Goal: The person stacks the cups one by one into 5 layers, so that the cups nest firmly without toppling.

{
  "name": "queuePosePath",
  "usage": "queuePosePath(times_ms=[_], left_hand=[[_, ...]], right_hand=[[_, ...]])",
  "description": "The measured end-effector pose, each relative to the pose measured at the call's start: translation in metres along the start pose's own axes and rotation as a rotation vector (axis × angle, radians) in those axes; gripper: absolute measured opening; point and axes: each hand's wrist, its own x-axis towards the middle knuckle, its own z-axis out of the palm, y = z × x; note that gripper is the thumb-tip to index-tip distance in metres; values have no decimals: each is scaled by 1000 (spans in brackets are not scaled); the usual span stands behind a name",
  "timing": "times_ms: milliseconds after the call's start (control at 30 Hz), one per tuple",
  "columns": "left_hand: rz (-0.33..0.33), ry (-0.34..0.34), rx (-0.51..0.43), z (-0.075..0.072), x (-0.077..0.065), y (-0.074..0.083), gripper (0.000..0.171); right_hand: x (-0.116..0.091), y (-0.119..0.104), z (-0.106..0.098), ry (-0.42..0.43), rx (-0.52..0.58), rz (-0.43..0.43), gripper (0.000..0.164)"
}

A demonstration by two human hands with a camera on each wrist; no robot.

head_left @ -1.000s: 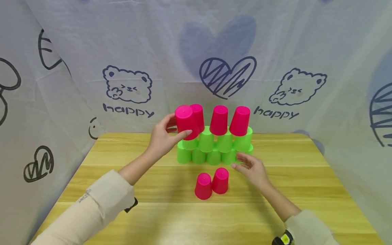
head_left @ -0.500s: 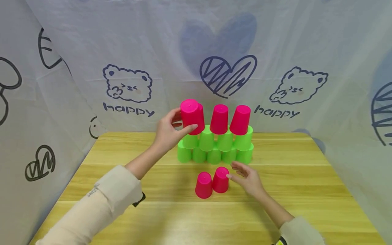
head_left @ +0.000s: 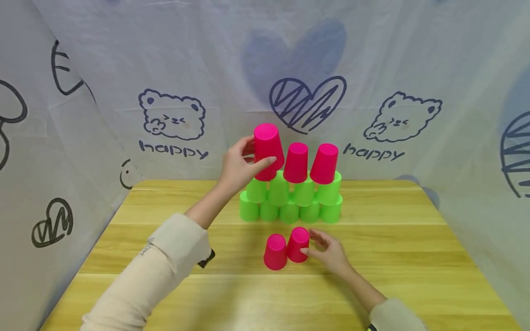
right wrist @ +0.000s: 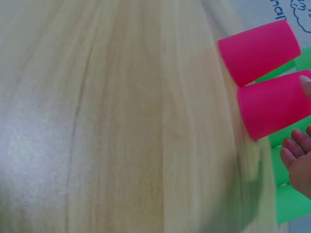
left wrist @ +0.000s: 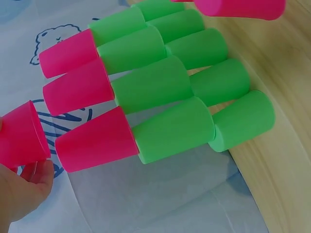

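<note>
My left hand (head_left: 240, 165) grips an upside-down pink cup (head_left: 267, 140) by its sides. That cup hangs just above the left cup of the stack's pink top row, which it partly hides. In the left wrist view the held cup (left wrist: 22, 136) is apart from the pink cup (left wrist: 97, 140) at the row's end. Two pink cups stand upside down on the table, a left one (head_left: 275, 252) and a right one (head_left: 298, 246). My right hand (head_left: 331, 255) is at the right one, thumb and fingers spread about its side without closing on it.
Behind the loose cups stands a stack of upside-down cups: two green rows, the lower one (head_left: 290, 212) and the upper one (head_left: 304, 191), with pink cups (head_left: 296, 163) on top. A wooden table (head_left: 393, 257) carries everything. Printed cloth (head_left: 232, 69) hangs at the back and sides.
My left hand has raised the pink cup and carried it right, over the stack's left end. My right hand has come down and left from the stack to the right loose cup.
</note>
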Motion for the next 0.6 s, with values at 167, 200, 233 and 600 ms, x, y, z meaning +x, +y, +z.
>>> queuePosePath(times_ms=[167,200,233,600], left_hand=[[-7,7,6,4,9,1,56],[-10,8,11,4,11,1,56],[-15,7,15,4,13,1,55],[-63,-7,31,10,30,9,59]], right_hand=[[0,6,3,-13,21,-2,59],[1,7,4,-16,24,-1,59],[1,7,4,-19,27,0,59],[3,8,9,-20,-6,27,58]])
